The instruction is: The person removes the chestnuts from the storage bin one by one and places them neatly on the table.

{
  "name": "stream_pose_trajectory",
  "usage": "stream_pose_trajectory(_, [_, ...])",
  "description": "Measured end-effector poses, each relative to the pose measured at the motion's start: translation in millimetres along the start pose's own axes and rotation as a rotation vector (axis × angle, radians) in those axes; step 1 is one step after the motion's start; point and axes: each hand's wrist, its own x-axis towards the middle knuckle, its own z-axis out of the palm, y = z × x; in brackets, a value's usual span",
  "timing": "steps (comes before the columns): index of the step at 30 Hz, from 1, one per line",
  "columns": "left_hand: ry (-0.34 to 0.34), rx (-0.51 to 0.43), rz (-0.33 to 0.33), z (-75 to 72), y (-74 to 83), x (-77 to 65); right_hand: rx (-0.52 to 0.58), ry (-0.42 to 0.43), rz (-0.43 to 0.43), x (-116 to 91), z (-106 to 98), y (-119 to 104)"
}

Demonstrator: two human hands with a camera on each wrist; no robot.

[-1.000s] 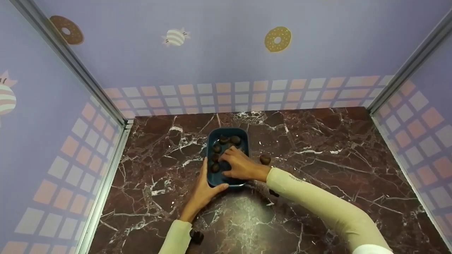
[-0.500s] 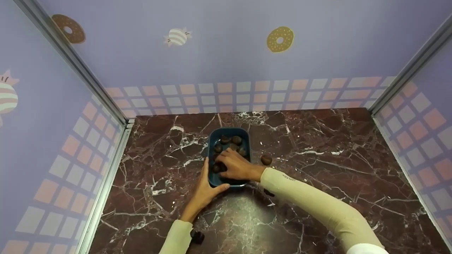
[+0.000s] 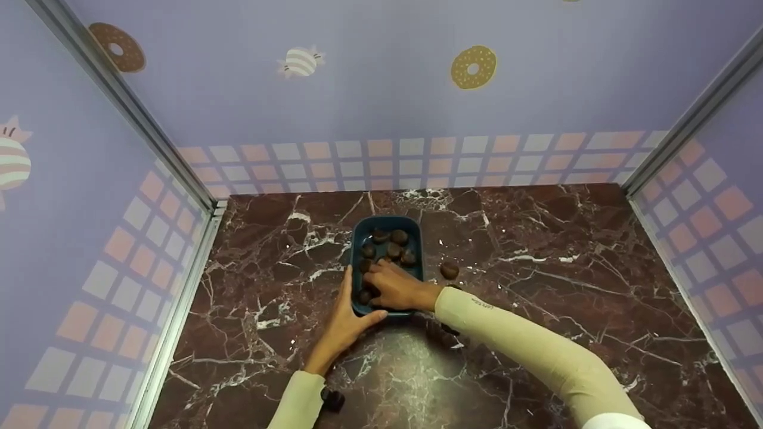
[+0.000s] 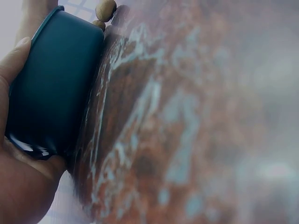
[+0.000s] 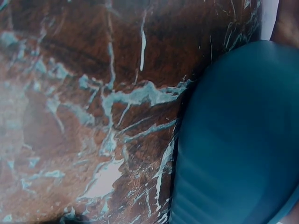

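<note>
A deep blue-green rectangular dish (image 3: 417, 238) stands on the tabletop in the head view, with several round brown nut-like pieces (image 3: 399, 237) inside. My left hand (image 3: 346, 319) holds its near left corner, fingers along the left wall and thumb at the near wall. The left wrist view shows the dish's outer wall (image 4: 56, 79) between thumb and fingers. Inside the dish's near half, my right hand (image 3: 396, 288) has curled fingers and thumb around a brown piece (image 3: 365, 296) by the left wall. The palm hides part of the dish floor.
One loose brown piece (image 3: 449, 270) lies right of the dish. The dark red marbled tabletop (image 3: 536, 250) has white veins. Lilac panels with metal edge rails (image 3: 179, 351) enclose it at the back and both sides. Black wrist devices (image 3: 332, 400) sit at the sleeves.
My right hand has moved left and towards me inside the dish. The brown piece by its thumb has shifted nearer along the left wall. My left hand keeps its place.
</note>
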Motion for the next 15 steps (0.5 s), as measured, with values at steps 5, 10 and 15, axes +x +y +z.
stream_pose_trajectory(5, [0.002,-0.008,0.011,0.8,-1.1,0.6,0.017,0.029,-0.005,-4.3,-4.4,1.3])
stream_pose_trajectory(10, [-0.011,-0.089,0.035,0.7,-0.6,1.3,0.065,0.076,-0.001,-13.0,-16.5,6.9])
stream_pose_trajectory(15, [-0.013,-0.099,0.019,0.8,-0.2,1.0,0.112,0.126,0.016,-24.9,-29.9,17.3])
